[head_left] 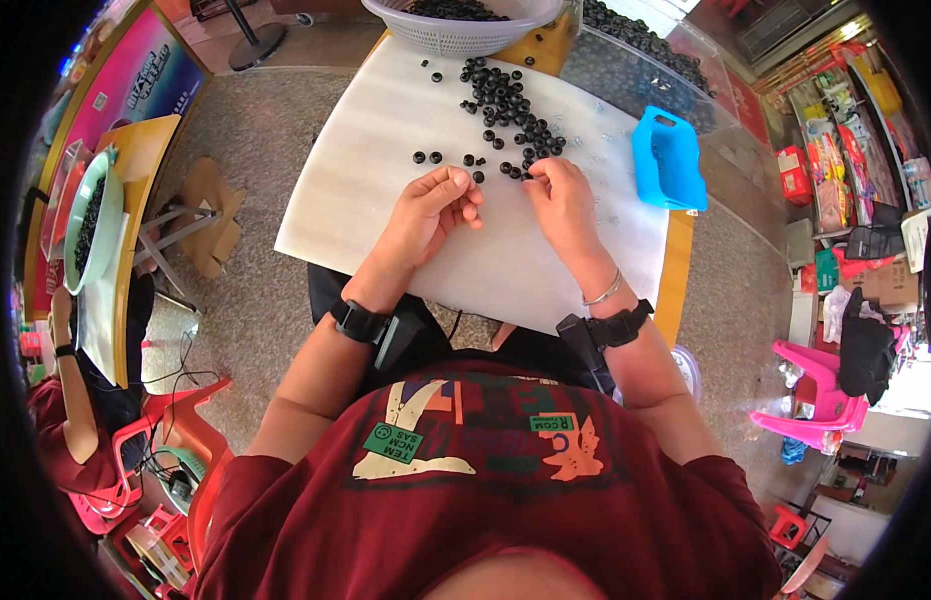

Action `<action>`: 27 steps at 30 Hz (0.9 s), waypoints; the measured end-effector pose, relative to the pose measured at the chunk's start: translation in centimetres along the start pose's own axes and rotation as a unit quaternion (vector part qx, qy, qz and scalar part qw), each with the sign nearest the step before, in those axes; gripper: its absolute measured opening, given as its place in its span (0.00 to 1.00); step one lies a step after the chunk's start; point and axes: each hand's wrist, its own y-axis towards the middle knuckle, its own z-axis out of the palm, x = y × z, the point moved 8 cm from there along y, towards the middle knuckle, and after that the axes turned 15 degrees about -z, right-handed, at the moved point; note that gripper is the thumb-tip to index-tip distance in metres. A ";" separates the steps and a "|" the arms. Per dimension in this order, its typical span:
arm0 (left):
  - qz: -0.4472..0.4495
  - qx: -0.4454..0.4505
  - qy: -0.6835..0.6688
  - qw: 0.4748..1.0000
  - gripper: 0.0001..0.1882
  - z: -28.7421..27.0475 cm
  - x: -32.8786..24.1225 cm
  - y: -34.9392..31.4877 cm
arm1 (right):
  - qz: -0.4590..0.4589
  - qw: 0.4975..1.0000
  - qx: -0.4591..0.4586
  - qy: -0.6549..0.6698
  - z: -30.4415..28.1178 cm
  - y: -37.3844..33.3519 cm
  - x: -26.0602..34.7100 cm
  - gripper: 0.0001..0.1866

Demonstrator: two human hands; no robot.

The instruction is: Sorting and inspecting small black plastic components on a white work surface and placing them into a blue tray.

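Small black round parts, like knobs or beads, lie scattered over the white board on the table. My left hand is held above the board's near half, fingers curled in and thumb against them. Whatever is between those fingers is too small to make out. To its right, my right hand reaches down at the near end of the cluster. Its thumb and forefinger pinch a small black round part. A few more of these parts lie in a loose row just beyond my left hand.
A blue plastic tray with tiny pieces inside stands at the board's right edge, small shiny pieces beside it. Behind are a grey basket and a clear bin of black parts. Another person's arm rests by a left-hand table.
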 end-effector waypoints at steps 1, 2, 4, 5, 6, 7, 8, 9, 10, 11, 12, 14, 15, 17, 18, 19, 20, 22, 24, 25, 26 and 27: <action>-0.004 -0.001 0.002 1.000 0.09 0.0 0.0 0.0 | 0.003 1.000 -0.012 0.016 0.0 0.0 -0.1 0.08; -0.007 -0.002 0.004 1.000 0.09 -0.1 0.1 0.1 | 0.003 1.000 -0.002 0.011 0.1 -0.2 -0.1 0.08; -0.011 0.008 -0.004 1.000 0.08 -0.3 0.3 0.2 | 0.001 1.000 0.019 0.001 -0.2 -0.3 0.4 0.07; -0.012 0.013 -0.007 1.000 0.08 -0.4 0.3 0.2 | 0.050 0.997 0.010 0.059 -0.2 -0.6 0.2 0.07; -0.010 0.008 0.005 1.000 0.07 -0.3 0.3 0.2 | 0.099 0.988 0.002 0.116 -0.3 -0.8 0.5 0.07; -0.008 0.000 0.016 1.000 0.07 -0.3 0.4 0.3 | 0.148 0.973 -0.004 0.175 -0.1 -1.2 0.8 0.07; -0.006 -0.008 0.028 1.000 0.08 -0.3 0.5 0.3 | 0.153 0.968 -0.003 0.198 -0.1 -1.1 1.5 0.07; -0.005 -0.011 0.035 0.999 0.09 -0.2 0.5 0.3 | 0.157 0.963 -0.002 0.221 -0.1 -0.8 2.2 0.07; -0.003 -0.013 0.042 0.999 0.10 -0.1 0.5 0.3 | 0.161 0.957 -0.002 0.243 0.1 -0.8 2.7 0.07; -0.002 -0.015 0.049 0.999 0.11 -0.1 0.5 0.2 | 0.157 0.954 -0.001 0.255 0.5 -0.9 3.3 0.07; -0.002 -0.018 0.055 0.998 0.11 -0.1 0.4 0.2 | 0.151 0.952 -0.001 0.266 0.9 -0.8 3.7 0.07; -0.002 -0.023 0.067 0.997 0.11 -0.3 0.5 0.2 | 0.153 0.951 -0.004 0.268 1.2 -1.0 4.4 0.07; -0.003 -0.024 0.059 0.998 0.11 -0.5 0.6 0.2 | 0.158 0.952 -0.007 0.263 1.4 -1.2 4.6 0.07; -0.004 -0.024 0.043 0.999 0.11 -0.8 0.7 0.1 | 0.162 0.948 -0.015 0.272 1.8 -0.7 4.8 0.07; -0.007 -0.024 0.043 0.999 0.11 -0.8 0.8 0.1 | 0.164 0.945 -0.019 0.283 1.6 -0.6 4.8 0.07; -0.011 -0.023 0.044 0.999 0.11 -0.9 0.8 0.2 | 0.167 0.941 -0.023 0.294 1.5 -0.7 4.8 0.07; -0.015 -0.022 0.044 0.999 0.10 -0.9 0.8 0.2 | 0.166 0.945 -0.017 0.282 1.4 -1.0 4.8 0.07; -0.013 -0.010 0.026 1.000 0.11 -0.9 0.8 0.3 | 0.158 0.953 -0.007 0.258 1.1 -1.2 4.8 0.07; -0.007 -0.003 0.023 1.000 0.10 -0.7 0.8 0.3 | 0.163 0.955 -0.020 0.246 0.6 -1.4 4.2 0.06; -0.001 -0.001 0.029 1.000 0.10 -0.4 0.6 0.1 | 0.167 0.956 -0.027 0.239 0.2 -1.5 3.9 0.06; 0.004 0.000 0.035 0.999 0.10 -0.2 0.4 0.0 | 0.158 0.959 -0.029 0.235 0.0 -1.3 3.9 0.06; 0.000 -0.005 0.043 0.999 0.11 -0.2 0.4 -0.1 | 0.148 0.961 -0.030 0.233 0.0 -0.9 4.2 0.06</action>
